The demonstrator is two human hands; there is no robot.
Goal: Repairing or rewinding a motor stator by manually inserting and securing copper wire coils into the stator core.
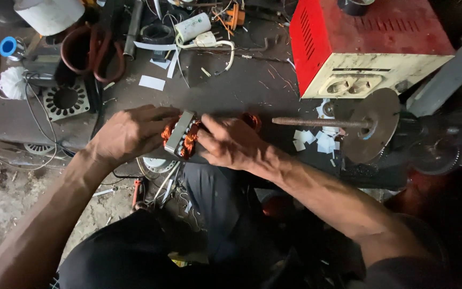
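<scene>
At the bottom of the frame the person's dark trousers [209,235] fill the foreground, with both bare forearms reaching up toward the middle. Just above the knees, at the centre of the picture, sits a motor stator [182,134], a grey laminated steel block with bright copper windings bulging from its ends. The left hand [126,134] is closed around its left side, fingers curled over the top of the copper. The right hand [231,142] grips the right side, thumb and fingertips pressed onto the windings, so the piece is clasped between both hands over the edge of the dark workbench [231,85].

To the right of the hands a threaded rod [322,122] lies level, ending in a round metal disc [372,126], with scraps of white paper [316,140] scattered beneath it. Left of the hands, another stator core [65,99], a square plate with a slotted round hole, rests flat on the bench.

Farther up, in the upper right, stands a red metal box [370,37] with a cream front panel carrying sockets. At the upper centre lie a white cylindrical part [192,27] and tangled wires, and in the upper left a loop of reddish-brown hose [93,51].
</scene>
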